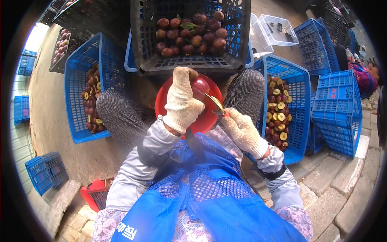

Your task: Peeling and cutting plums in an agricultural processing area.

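My left hand, in a cream knitted glove, is closed around a dark red plum. My right hand, gloved the same way, grips a small knife by its red handle. Its blade points up and left, the tip close to the plum; a pale yellow-green strip shows along it, and I cannot tell whether that is fruit flesh. Both hands are over a red basin between my knees, its inside mostly hidden. Beyond it, a tilted black crate holds whole plums with a green leaf.
Blue crates with cut and whole plums stand at my left and right. More stacked blue crates and a clear plastic box are farther right. A red container sits at lower left. Another person is at the far right.
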The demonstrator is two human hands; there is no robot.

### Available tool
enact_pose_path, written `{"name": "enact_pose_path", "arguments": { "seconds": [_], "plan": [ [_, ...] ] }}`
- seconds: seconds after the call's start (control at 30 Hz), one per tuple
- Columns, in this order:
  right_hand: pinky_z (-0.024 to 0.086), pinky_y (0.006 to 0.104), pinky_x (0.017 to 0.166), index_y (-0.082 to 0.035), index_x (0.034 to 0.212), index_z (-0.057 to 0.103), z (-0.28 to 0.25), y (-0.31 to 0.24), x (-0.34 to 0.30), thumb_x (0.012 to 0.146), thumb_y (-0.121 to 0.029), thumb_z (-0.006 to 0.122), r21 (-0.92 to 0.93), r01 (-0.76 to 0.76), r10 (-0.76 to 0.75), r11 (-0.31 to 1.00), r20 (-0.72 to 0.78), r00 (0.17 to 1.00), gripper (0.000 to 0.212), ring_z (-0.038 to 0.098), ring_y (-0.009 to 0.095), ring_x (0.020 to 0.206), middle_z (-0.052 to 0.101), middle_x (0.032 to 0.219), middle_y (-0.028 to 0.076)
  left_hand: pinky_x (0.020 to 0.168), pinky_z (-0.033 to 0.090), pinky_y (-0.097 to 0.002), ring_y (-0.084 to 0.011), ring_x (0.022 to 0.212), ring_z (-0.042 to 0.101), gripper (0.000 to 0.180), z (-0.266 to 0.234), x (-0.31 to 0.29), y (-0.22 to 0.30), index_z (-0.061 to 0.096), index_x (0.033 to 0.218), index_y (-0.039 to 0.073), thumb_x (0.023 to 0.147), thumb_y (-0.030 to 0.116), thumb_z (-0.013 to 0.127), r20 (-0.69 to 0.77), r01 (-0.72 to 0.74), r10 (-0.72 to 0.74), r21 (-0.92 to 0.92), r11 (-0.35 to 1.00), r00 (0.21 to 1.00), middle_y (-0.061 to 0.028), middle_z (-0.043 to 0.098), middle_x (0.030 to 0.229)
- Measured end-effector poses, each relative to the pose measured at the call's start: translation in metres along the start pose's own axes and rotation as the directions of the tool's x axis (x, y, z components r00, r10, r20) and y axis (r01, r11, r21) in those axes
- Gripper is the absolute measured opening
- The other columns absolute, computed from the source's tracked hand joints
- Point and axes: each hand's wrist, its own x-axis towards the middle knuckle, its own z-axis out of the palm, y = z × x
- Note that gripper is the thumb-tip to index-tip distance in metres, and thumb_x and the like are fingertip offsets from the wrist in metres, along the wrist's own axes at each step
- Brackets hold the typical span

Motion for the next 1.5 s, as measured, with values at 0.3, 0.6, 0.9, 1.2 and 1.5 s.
{"name": "enact_pose_path", "arguments": {
  "seconds": [0.3,0.6,0.9,1.2,1.5],
  "plan": [
    [0.044,0.0302,0.053,-0.004,0.105,0.054,0.008,0.004,0.001,0.090,-0.019,0.052,0.136,-0.016,0.020,0.991,-0.027,0.999,0.021,0.058,0.017,0.054,0.057,0.065,0.011,0.088,0.043,-0.0298,-0.0181,0.098,0.051,0.065,-0.008,0.009,0.007,0.043,0.099,0.008,0.040,-0.011,0.064,-0.016,-0.075,0.073,-0.273,0.959,0.997,-0.0072,0.051,0.104],
    [0.041,0.0279,0.050,-0.002,0.101,0.057,0.017,-0.003,0.008,0.091,-0.019,0.051,0.100,0.049,-0.044,0.994,-0.052,0.998,0.021,0.051,0.012,0.052,0.054,0.062,0.007,0.089,0.042,-0.0303,-0.0183,0.096,0.051,0.065,-0.011,0.008,-0.006,0.044,0.097,0.007,0.038,-0.012,0.061,-0.103,-0.065,0.045,-0.209,0.976,0.994,-0.0065,0.051,0.103],
    [0.031,0.0193,0.046,0.002,0.101,0.055,0.011,-0.014,0.002,0.094,-0.015,0.044,0.518,-0.159,0.155,0.841,0.051,0.987,0.022,0.038,0.003,0.047,0.047,0.055,-0.004,0.090,0.043,-0.0309,-0.0194,0.101,0.051,0.065,-0.030,0.019,-0.019,0.043,0.100,0.008,0.041,-0.016,0.059,-0.204,-0.161,0.131,-0.136,0.978,0.970,-0.0100,0.052,0.110],
    [0.047,0.0383,0.064,-0.003,0.110,0.051,0.001,-0.025,0.083,0.087,-0.013,0.047,-0.212,0.143,-0.177,0.967,-0.151,0.972,0.025,0.061,0.031,0.071,0.061,0.076,0.017,0.087,0.048,-0.0339,-0.0242,0.101,0.055,0.065,-0.035,0.015,-0.024,0.044,0.114,0.005,0.054,-0.005,0.068,-0.018,0.071,-0.124,-0.732,0.678,0.992,-0.0099,0.054,0.109],
    [0.043,0.0458,0.088,-0.011,0.117,0.051,-0.013,0.013,0.266,0.076,-0.013,0.052,-0.706,-0.019,-0.096,0.708,-0.124,0.988,0.041,0.054,0.039,0.105,0.055,0.113,0.021,0.068,0.056,-0.0398,-0.0325,0.084,0.063,0.034,-0.053,0.017,-0.052,0.055,0.105,0.002,0.089,0.033,0.055,0.267,0.296,-0.234,-0.950,0.097,0.935,-0.0170,0.061,0.096]
  ]
}}
